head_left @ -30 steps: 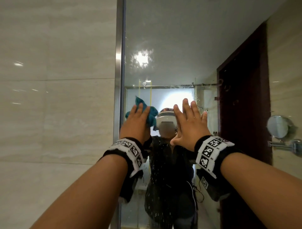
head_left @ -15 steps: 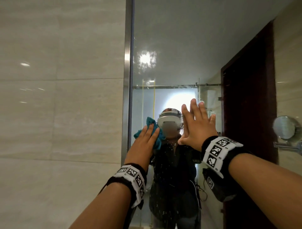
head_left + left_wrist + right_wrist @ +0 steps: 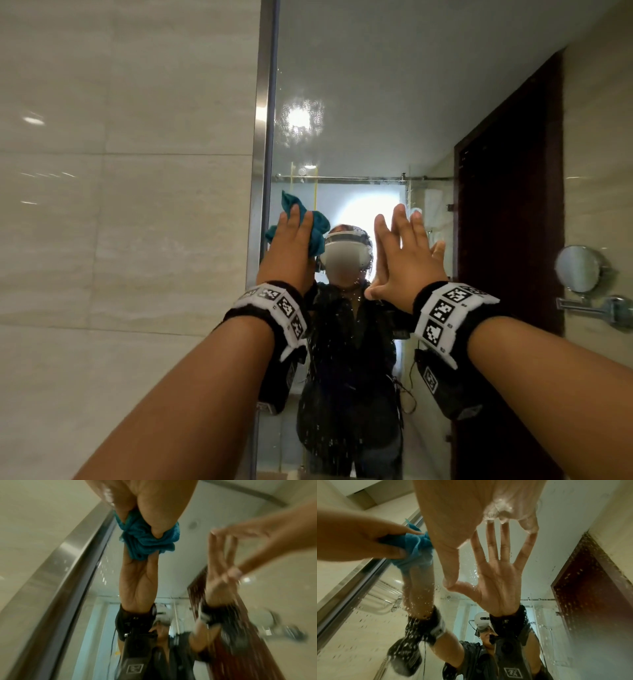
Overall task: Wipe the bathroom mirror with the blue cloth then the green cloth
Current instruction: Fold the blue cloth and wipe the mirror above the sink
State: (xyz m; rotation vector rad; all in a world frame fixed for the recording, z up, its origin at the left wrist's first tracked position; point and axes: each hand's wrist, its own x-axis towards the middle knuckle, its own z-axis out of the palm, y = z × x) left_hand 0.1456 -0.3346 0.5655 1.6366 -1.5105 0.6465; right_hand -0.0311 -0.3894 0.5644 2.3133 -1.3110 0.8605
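Observation:
The bathroom mirror [image 3: 376, 102] fills the middle of the head view. My left hand [image 3: 291, 240] holds a bunched blue cloth [image 3: 317, 229] against the glass, close to the mirror's left edge. Its fingers lie straight over the cloth. In the left wrist view the thumb of my left hand [image 3: 150, 507] digs into the blue cloth [image 3: 145, 539]. My right hand [image 3: 404, 246] lies flat on the glass to the right, fingers spread and empty. The right wrist view shows my right hand [image 3: 453, 513] meeting its reflection, with the blue cloth [image 3: 418, 550] to the left. No green cloth is in view.
A steel frame strip [image 3: 265, 137] borders the mirror on the left, next to a beige tiled wall [image 3: 120, 205]. Water droplets [image 3: 339, 325] speckle the lower glass. A round shaving mirror [image 3: 579, 269] on a metal arm sticks out at the right.
My left hand slid the blue cloth down the glass, then back up to the level of my right fingertips. My right hand stayed flat on the mirror.

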